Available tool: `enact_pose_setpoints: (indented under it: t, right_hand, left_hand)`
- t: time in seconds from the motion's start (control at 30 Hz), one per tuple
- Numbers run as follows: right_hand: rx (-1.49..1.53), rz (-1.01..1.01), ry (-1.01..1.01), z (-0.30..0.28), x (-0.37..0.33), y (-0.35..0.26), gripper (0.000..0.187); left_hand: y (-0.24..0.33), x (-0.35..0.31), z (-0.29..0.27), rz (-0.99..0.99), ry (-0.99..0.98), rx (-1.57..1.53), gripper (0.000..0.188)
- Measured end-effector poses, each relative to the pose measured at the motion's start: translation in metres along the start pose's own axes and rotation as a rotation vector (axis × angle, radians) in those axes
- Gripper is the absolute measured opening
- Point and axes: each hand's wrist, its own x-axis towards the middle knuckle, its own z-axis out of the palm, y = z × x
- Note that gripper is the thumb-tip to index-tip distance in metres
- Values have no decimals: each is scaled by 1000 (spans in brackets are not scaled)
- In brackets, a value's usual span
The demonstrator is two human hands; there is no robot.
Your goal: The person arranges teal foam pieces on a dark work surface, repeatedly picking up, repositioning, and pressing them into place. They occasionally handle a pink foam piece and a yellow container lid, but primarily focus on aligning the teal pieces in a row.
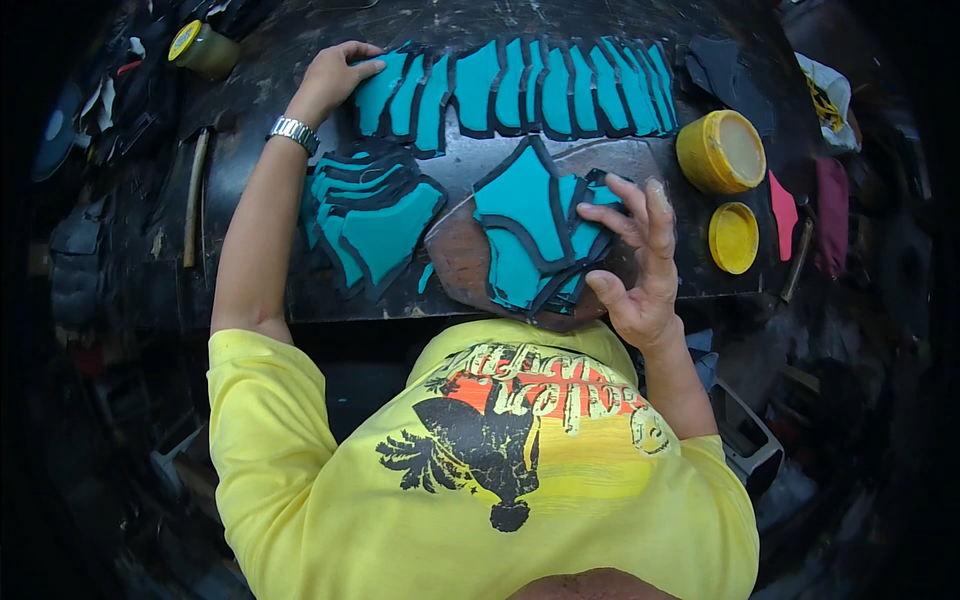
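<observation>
A row of overlapping teal cut pieces with black edging (556, 90) lies along the far part of the dark worktable. My left hand (335, 78) is at the row's left end, thumb and fingers closed at the upper corner of the leftmost teal piece (376, 95). Loosely piled teal pieces (525, 215) rest on a brown slab in front of me. Over the pile's right side is my right hand (640, 262), its fingers curved and spread apart, fingertips close to the pieces. Left of this pile, more teal pieces (390, 235) fan out in a stack.
To the right stand an open yellow tub (722, 152) and its yellow lid (733, 239). Beyond them lie a pink flat piece (783, 215) and a tool handle (798, 268). A wooden-handled hammer (195, 200) lies at left. A yellow-lidded jar (205, 50) is at the far left.
</observation>
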Motion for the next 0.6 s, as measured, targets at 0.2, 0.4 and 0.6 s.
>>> enact_pose_setpoints:
  t: [0.2, 0.4, 0.6]
  right_hand:
    - [-543, -67, 350, -73, 17, -1, 36]
    - [-1113, 225, 275, -159, 42, 33, 37]
    - [-1105, 194, 304, -166, 45, 40, 37]
  left_hand:
    - [71, -57, -14, 334, 258, 148, 47]
    - [154, -165, 26, 472, -86, -250, 41]
    - [157, -192, 62, 294, -111, -196, 58]
